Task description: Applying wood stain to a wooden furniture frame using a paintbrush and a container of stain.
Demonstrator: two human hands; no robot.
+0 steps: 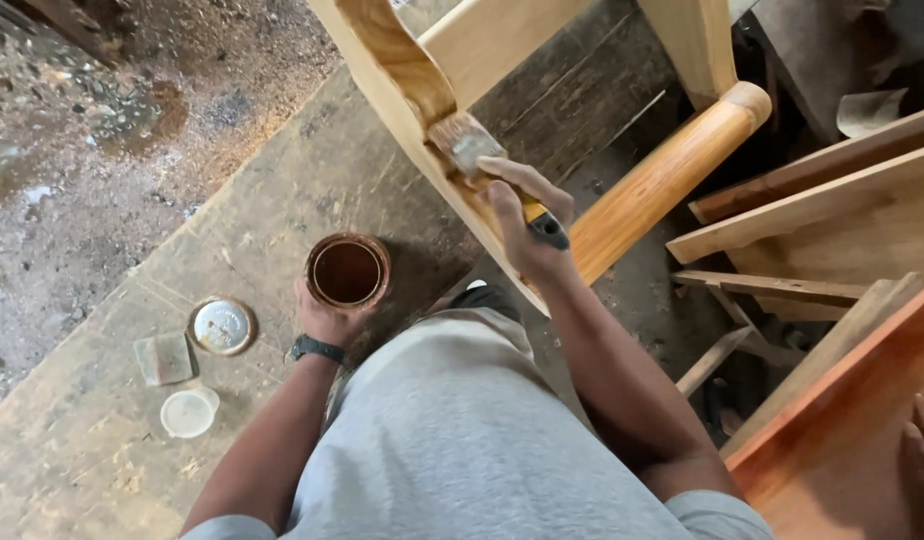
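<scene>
My right hand grips a paintbrush with a yellow and black handle. Its bristles press against the curved arm of a pale wooden chair frame. Part of that arm and a round leg look darker and glossy with varnish. My left hand, with a black watch on the wrist, holds an open round tin of brown varnish just above the floor. The grey shorts over my knee fill the lower middle of the view.
On the worn floor at left lie a round metal lid, a small white plastic cap and a square grey pad. Wooden boards and furniture parts are stacked at right. A bare foot shows at the lower right edge.
</scene>
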